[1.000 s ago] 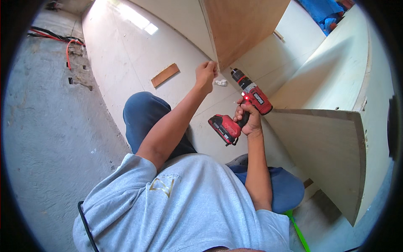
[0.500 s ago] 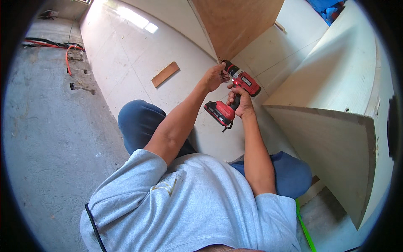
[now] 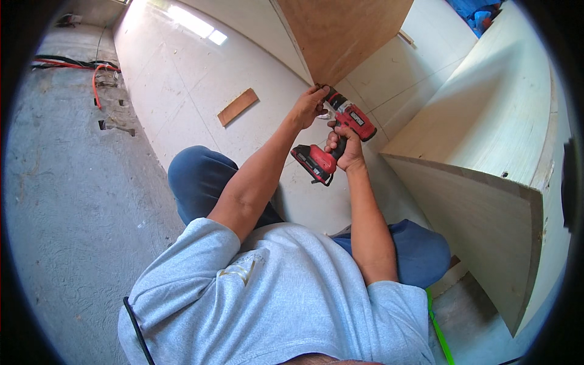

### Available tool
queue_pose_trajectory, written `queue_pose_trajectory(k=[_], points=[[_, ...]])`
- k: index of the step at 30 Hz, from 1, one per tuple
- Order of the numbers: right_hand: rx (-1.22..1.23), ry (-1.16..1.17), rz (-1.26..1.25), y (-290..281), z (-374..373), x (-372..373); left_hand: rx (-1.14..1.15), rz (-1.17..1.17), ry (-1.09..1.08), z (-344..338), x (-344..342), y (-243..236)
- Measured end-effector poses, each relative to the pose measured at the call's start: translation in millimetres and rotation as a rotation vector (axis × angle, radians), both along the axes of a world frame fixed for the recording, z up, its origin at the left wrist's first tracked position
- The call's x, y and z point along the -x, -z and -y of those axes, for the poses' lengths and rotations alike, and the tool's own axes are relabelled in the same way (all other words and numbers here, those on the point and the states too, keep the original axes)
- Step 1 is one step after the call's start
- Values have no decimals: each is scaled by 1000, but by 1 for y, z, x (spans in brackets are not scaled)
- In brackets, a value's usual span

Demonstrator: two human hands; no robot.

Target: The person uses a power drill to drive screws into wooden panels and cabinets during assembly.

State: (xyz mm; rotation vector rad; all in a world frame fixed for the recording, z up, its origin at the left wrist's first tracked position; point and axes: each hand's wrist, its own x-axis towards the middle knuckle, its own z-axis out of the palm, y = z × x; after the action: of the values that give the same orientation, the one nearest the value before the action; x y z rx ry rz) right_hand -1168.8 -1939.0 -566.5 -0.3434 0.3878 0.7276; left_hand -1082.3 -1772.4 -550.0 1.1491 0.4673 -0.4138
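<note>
Both hands sit higher and closer to the brown panel than 1 second ago, and the drill's nose, which was then out over the white sheet, now meets the panel's lower corner.

The right hand (image 3: 344,148) wraps the grip of the red and black cordless drill (image 3: 339,135), fingers clamped around the handle, with the battery pack hanging toward 7 o'clock from the hand. The drill's nose points toward 11 o'clock and touches the bottom edge of the upright brown plywood panel (image 3: 344,33).

The left hand (image 3: 307,107) is at the drill's tip, at 10 o'clock from the right hand, fingers closed around the chuck area and on a small pale piece there; I cannot tell what that piece is.

Beneath the hands lies a large white sheet (image 3: 182,79) on the floor, with a small wooden offcut (image 3: 238,106) lying flat on it at 9 o'clock from the left hand, well apart. At 3 o'clock stands a pale plywood cabinet side (image 3: 486,201). Orange and black cables (image 3: 91,70) lie on the grey concrete floor (image 3: 67,213) at 10 o'clock.
</note>
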Motion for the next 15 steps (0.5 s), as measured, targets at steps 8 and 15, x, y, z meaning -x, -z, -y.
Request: queue_pose_trajectory(k=[8, 15], points=[[-3, -13, -54, 0, 0, -2, 10, 7, -6, 1, 2, -5], [5, 9, -53, 0, -3, 0, 34, -46, -61, 3, -2, -4]])
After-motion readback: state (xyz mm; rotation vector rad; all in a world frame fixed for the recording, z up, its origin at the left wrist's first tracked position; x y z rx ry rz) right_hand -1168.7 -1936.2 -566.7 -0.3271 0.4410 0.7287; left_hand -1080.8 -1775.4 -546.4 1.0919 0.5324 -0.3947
